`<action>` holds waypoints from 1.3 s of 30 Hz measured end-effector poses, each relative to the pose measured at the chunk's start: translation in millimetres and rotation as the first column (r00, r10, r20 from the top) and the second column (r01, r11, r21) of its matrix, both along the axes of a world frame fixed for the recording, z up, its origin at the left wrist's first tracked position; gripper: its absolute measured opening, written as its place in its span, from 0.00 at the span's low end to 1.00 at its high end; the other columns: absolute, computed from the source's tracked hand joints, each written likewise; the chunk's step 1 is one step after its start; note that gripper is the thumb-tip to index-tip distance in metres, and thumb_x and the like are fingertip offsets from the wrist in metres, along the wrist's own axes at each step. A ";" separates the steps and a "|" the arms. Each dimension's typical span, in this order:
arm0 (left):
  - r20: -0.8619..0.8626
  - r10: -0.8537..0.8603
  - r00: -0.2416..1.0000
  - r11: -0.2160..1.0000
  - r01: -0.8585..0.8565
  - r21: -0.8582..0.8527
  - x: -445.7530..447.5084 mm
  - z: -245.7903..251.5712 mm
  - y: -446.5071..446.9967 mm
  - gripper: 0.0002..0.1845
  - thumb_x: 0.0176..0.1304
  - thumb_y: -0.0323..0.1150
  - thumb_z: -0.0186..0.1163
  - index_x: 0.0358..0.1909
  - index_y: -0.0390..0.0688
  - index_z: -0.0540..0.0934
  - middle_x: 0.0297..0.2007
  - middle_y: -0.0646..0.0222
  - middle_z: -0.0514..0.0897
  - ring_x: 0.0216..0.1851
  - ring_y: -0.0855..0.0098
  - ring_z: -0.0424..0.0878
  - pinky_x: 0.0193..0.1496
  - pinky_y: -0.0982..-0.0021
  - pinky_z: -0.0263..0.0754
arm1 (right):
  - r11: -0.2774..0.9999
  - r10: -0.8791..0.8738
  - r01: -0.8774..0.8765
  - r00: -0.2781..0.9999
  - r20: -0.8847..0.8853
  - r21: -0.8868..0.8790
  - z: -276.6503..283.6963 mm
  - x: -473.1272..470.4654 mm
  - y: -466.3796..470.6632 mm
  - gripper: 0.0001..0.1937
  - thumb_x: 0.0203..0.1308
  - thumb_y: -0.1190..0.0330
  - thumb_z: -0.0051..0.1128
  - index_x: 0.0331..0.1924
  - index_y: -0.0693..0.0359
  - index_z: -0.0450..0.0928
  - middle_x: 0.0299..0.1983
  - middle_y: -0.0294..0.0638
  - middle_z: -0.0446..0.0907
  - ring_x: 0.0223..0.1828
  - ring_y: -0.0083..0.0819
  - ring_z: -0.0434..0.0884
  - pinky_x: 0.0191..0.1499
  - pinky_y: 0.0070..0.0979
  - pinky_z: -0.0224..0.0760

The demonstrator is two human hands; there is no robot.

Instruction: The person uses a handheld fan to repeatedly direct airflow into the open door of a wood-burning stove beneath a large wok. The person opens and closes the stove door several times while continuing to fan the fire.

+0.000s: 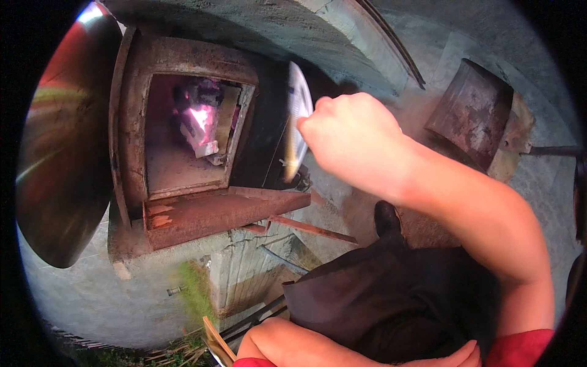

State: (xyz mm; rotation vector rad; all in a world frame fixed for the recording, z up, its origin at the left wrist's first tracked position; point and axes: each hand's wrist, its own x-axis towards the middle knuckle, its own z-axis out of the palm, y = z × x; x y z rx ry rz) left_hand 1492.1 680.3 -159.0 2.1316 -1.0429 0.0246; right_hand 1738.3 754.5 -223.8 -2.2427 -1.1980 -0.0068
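My right hand (355,133) is closed around a thin, rounded, pale flat object (298,124), seen nearly edge-on and blurred, perhaps a hand fan. It is held beside the rusty metal frame (192,52) of a square firebox. Inside the firebox, a bright pinkish glow (201,118) shows among pale and dark lumps. My left forearm crosses low in front of me. The left hand (458,357) lies at the bottom edge with straight fingers, against a dark apron (394,293); its palm is cut off, so whether it holds anything is hidden.
A rusty metal ledge (220,218) juts out below the firebox opening. A large curved shiny metal surface (69,137) fills the far left. At the upper right stands a rusty metal drum (472,114). A concrete block (250,270) and grass (195,284) lie lower down.
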 end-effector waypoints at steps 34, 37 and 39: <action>-0.003 -0.007 1.000 1.000 0.007 0.014 4.1 2.7 0.9 0.17 0.57 0.41 0.58 0.32 0.35 0.85 0.36 0.51 0.86 0.39 0.53 0.85 0.52 0.47 0.80 | 0.993 -0.112 0.114 0.993 -0.046 0.041 -4.0 3.4 -8.0 0.21 0.61 0.74 0.52 0.57 0.57 0.85 0.35 0.51 0.84 0.34 0.47 0.87 0.38 0.41 0.82; -0.004 -0.001 1.000 1.000 0.001 0.026 2.5 2.2 0.9 0.17 0.57 0.41 0.58 0.32 0.35 0.85 0.36 0.51 0.86 0.39 0.53 0.85 0.52 0.47 0.80 | 0.978 -0.107 0.109 0.994 -0.022 0.178 -5.9 3.8 -7.7 0.20 0.61 0.73 0.54 0.57 0.57 0.85 0.35 0.51 0.84 0.33 0.46 0.87 0.37 0.40 0.82; 0.006 -0.002 1.000 0.999 0.002 0.033 1.2 1.2 0.0 0.17 0.57 0.41 0.58 0.32 0.35 0.85 0.36 0.51 0.86 0.39 0.52 0.85 0.52 0.47 0.80 | 0.997 -0.052 0.053 0.998 -0.026 0.048 -7.0 3.3 -6.5 0.22 0.61 0.73 0.55 0.59 0.57 0.84 0.34 0.50 0.83 0.33 0.46 0.87 0.36 0.40 0.82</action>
